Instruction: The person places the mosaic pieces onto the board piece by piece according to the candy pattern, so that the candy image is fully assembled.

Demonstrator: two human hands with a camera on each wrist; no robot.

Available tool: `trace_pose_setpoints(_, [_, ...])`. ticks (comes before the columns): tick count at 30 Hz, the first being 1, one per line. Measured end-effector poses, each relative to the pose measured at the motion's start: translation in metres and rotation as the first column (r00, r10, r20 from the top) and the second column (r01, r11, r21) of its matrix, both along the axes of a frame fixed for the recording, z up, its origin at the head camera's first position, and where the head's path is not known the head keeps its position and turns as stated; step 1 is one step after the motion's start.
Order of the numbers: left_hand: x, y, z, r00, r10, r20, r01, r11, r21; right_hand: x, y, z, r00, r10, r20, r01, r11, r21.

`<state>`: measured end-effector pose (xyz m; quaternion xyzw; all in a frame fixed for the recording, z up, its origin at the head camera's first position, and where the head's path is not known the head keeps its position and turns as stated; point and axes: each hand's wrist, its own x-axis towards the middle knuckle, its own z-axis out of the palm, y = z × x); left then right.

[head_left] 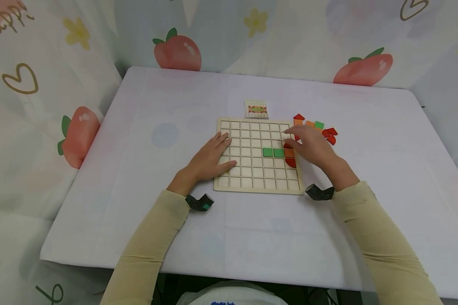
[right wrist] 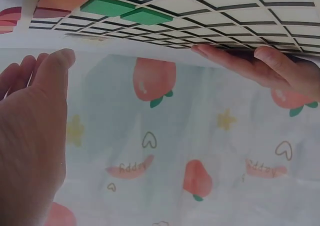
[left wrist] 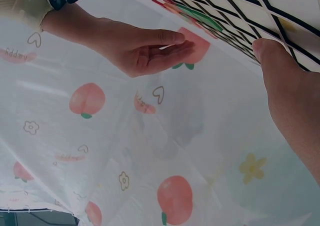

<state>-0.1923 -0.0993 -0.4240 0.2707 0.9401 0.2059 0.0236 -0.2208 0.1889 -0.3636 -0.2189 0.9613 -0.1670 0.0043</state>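
White table (head_left: 137, 178) — flat hands (both) on grid board (head_left: 252, 178)

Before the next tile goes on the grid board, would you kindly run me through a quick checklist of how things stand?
1. Board steadied: ok, the left hand lies flat on its left side.
2. Right hand free to pick: cannot tell; it hovers over the board's right edge, fingers relaxed, and a held tile would be hidden.
3. Green tiles seated: ok, two sit side by side in the cells.
4. Red and orange tiles at the right edge: cannot tell, the hand partly covers them.
5. Spare tiles in reach: ok, they lie just past the right hand.
6. Pattern card visible: ok, above the board.
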Motion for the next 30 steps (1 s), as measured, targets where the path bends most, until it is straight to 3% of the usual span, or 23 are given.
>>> trace_pose_setpoints(7, [0.000, 0.000, 0.000, 1.000, -0.004, -0.010, 0.004, 1.000, 0.004, -0.007, 0.008, 0.000, 0.998, -0.046, 0.030, 0.046, 0.999, 0.007])
trace_pose_setpoints(15, [0.001, 0.000, 0.000, 1.000, -0.001, -0.009, 0.001, 1.000, 0.013, -0.014, 0.015, -0.001, 0.999, -0.048, -0.007, 0.048, 0.999, 0.013])
trace_pose_setpoints(24, [0.000, -0.001, -0.001, 1.000, -0.002, 0.007, 0.002, 1.000, 0.016, -0.021, 0.023, -0.002, 0.980, -0.165, 0.109, 0.162, 0.986, 0.040])
trace_pose_setpoints(30, [-0.001, -0.001, -0.002, 1.000, -0.003, 0.011, 0.003, 1.000, 0.002, -0.023, 0.026, -0.002, 0.975, -0.185, 0.123, 0.183, 0.983, 0.026])
